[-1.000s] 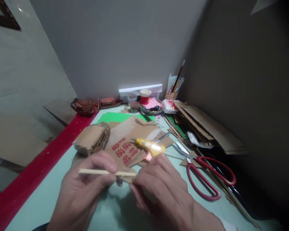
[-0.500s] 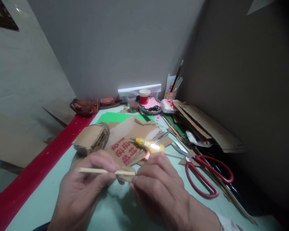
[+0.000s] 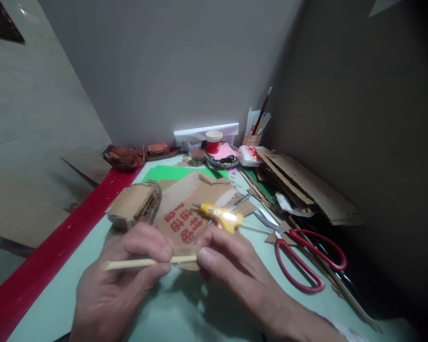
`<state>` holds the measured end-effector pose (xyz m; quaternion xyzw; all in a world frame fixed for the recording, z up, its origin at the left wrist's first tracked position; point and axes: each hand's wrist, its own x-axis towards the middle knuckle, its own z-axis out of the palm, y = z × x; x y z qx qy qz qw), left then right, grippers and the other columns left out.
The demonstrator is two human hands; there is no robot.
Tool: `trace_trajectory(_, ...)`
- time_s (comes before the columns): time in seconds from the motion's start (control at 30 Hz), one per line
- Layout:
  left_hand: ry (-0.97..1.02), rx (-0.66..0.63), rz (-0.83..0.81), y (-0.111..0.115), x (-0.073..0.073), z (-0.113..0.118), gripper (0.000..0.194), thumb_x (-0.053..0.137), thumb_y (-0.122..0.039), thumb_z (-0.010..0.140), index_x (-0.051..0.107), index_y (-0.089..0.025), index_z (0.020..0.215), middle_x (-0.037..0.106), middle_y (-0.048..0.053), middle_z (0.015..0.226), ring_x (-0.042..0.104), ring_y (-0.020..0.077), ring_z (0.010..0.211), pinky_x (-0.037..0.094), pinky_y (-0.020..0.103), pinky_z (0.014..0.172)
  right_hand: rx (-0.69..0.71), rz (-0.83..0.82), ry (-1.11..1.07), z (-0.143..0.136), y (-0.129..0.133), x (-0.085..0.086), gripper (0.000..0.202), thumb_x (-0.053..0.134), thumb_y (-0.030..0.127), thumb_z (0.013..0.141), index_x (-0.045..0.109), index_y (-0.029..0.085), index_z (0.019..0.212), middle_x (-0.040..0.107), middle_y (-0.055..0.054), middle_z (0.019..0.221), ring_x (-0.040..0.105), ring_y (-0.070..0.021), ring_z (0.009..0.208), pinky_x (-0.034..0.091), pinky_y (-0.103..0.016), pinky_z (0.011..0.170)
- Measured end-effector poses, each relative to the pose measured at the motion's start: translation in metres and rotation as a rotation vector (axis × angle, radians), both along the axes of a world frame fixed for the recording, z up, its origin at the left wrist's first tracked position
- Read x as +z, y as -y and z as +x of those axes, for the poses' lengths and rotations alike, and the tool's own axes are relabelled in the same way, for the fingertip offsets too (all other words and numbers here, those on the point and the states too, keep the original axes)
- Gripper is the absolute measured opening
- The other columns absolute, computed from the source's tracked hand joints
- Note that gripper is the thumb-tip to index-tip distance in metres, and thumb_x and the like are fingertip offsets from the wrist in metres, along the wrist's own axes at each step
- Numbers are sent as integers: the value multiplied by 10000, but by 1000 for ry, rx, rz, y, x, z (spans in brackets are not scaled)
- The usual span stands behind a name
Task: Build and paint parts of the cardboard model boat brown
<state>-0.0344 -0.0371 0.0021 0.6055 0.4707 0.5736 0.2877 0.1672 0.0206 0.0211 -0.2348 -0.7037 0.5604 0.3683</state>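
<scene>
— Rolled over since half a second ago: the bare right hand [image 3: 231,266], its thumb now uppermost. Layout, largest first?
— Mint-green tabletop [image 3: 50,289]; above it, the bare left hand [image 3: 119,280] and the right; between them, a slim, pale, wooden-looking stick [image 3: 131,264], its left end dipped lower than before. Smallest: a tan cardboard scrap [image 3: 187,267], just beneath the stick.
— State of the fingers?
— Left thumb and forefinger pinch the stick past mid-length; right thumb and fingertips close on its other end.
— Handling?
— I judge it light and stiff, not slippery, liable to snap if bent. Hold it near both ends.
— Containers?
— Round tray with a patterned rim [image 3: 226,166], bearing pink paper [image 3: 224,151]. Pale slatted holder [image 3: 252,139]: dark-handled brush [image 3: 263,110] and white strips [image 3: 251,119], upright. Red paper cup [image 3: 213,147], white-rimmed, by the tray; small brown-topped round jar [image 3: 197,157]. Contents of those two: not visible from where I stand.
</scene>
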Motion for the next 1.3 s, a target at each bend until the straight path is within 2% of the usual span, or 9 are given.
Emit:
trace_trajectory(0.17,-65,1,68,-3,5,0,89,701,-255,885,715,-339,861,666,-18,815,671,178,821,566,256,728,115,-238,-76,-4,0,-5,435,642,583,923,536,169,842,525,11,714,478,-116,649,371,-220,580)
trace_trajectory(0.27,-112,5,94,-5,6,3,101,704,-237,881,718,-336,863,675,-25,812,687,168,814,575,230,725,167,-332,-135,-5,0,-9,427,675,563,919,527,169,849,533,17,685,483,-99,616,360,-203,572)
trace_trajectory(0.43,-109,75,126,-2,7,5,78,721,-252,872,716,-311,822,682,-29,796,685,152,814,572,191,745,178,-362,-177,-6,1,-14,402,681,530,931,524,171,844,538,22,688,476,-92,632,344,-201,582)
trace_trajectory(0.63,-212,-47,134,-3,6,-1,257,651,-68,870,681,-316,932,689,-42,875,695,139,863,586,189,792,188,-470,-151,-3,1,-14,354,677,479,951,541,169,847,538,36,700,472,-85,656,338,-205,617)
trace_trajectory(0.8,-72,84,93,-1,3,9,165,667,-140,882,672,-302,847,677,-54,825,687,133,818,569,183,771,176,-450,-124,-3,0,-12,377,689,500,926,534,174,816,517,31,704,451,-99,659,323,-219,607)
trace_trajectory(0.97,-34,56,35,-1,7,13,177,718,-149,839,679,-317,801,686,-75,777,698,129,757,584,179,728,160,-437,-136,-5,1,-16,382,698,501,910,535,179,784,512,29,697,444,-107,656,312,-232,602)
trace_trajectory(1.07,32,106,-5,-3,8,17,149,743,-182,825,676,-303,769,679,-69,751,691,129,739,579,175,717,159,-506,-191,-7,2,-21,355,721,481,892,558,176,815,535,30,672,465,-107,639,324,-233,612)
trace_trajectory(1.17,131,150,-96,-4,7,18,91,760,-249,827,688,-293,792,674,-53,759,674,116,739,551,141,697,166,-556,-234,-10,2,-25,335,722,457,883,561,169,821,549,24,655,452,-101,621,317,-229,611)
trace_trajectory(1.3,203,92,-164,-5,7,16,70,724,-364,871,725,-297,851,653,-34,831,620,100,730,501,124,638,195,-618,-259,-14,2,-28,312,680,432,880,528,171,799,498,35,610,389,-87,570,276,-222,570)
